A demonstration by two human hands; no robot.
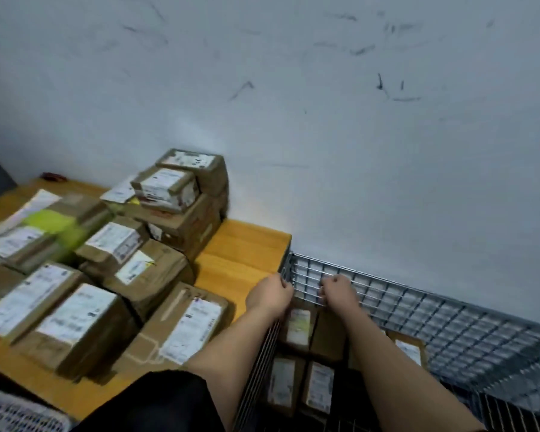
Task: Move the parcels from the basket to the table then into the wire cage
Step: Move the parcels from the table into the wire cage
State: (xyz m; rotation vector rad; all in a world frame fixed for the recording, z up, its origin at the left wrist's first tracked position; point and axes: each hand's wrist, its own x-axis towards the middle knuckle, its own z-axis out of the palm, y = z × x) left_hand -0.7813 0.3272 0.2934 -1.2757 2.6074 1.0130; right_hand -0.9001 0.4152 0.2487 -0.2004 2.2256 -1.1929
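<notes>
My left hand (270,294) and right hand (337,291), fingers curled, both grip the far mesh wall of the wire cage (418,313) at 5 o'clock. Several parcels (298,325) lie inside it below my wrists. More parcels (75,319) crowd the wooden table (237,251) from 8 to 10 o'clock, some stacked against the wall (293,88).

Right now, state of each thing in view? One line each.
Left hand: fingers curled at the wire cage's near corner.
Right hand: gripping the cage's back wall.
Wire cage: open-topped, beside the table, several parcels inside.
Table: piled with stacked boxes, labels up.
</notes>
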